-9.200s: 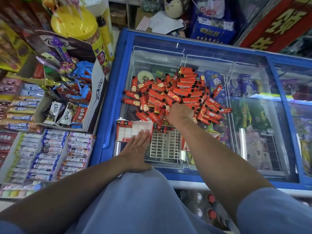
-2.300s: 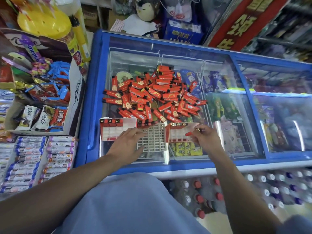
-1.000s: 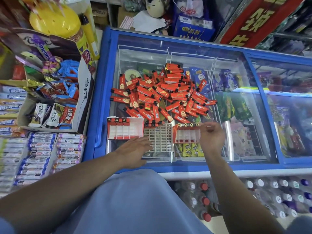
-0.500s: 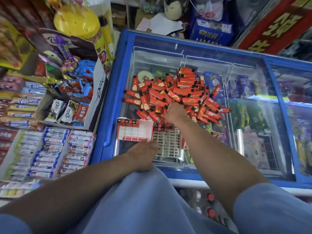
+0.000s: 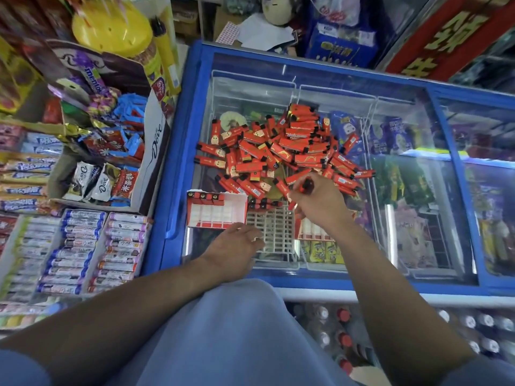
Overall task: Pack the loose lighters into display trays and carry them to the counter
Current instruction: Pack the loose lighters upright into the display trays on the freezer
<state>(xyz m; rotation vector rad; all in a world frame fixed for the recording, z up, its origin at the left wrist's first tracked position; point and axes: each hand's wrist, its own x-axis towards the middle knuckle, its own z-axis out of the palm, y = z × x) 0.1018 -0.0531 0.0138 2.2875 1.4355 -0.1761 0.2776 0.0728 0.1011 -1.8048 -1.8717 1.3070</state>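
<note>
A heap of loose red lighters (image 5: 281, 151) lies on the glass lid of a blue freezer (image 5: 178, 151). My right hand (image 5: 317, 204) is at the heap's near edge and holds red lighters (image 5: 305, 185) in its curled fingers. A red and white display tray (image 5: 217, 210) sits at the near left with several lighters standing in its back row. A white grid insert (image 5: 274, 229) lies beside it, and a second tray (image 5: 312, 231) is mostly hidden under my right wrist. My left hand (image 5: 237, 246) rests flat on the glass, its fingertips at the grid's near left corner.
A shelf of sweets, chocolate boxes (image 5: 111, 151) and candy rolls (image 5: 83, 246) stands to the left of the freezer. A yellow jar (image 5: 117, 26) is at the back left. Bottles (image 5: 342, 338) are stacked below the freezer's front edge. My blue-clad knee (image 5: 223, 330) fills the foreground.
My right hand went from the second tray to the heap, then drew back toward me holding lighters. My left hand stayed near the grid.
</note>
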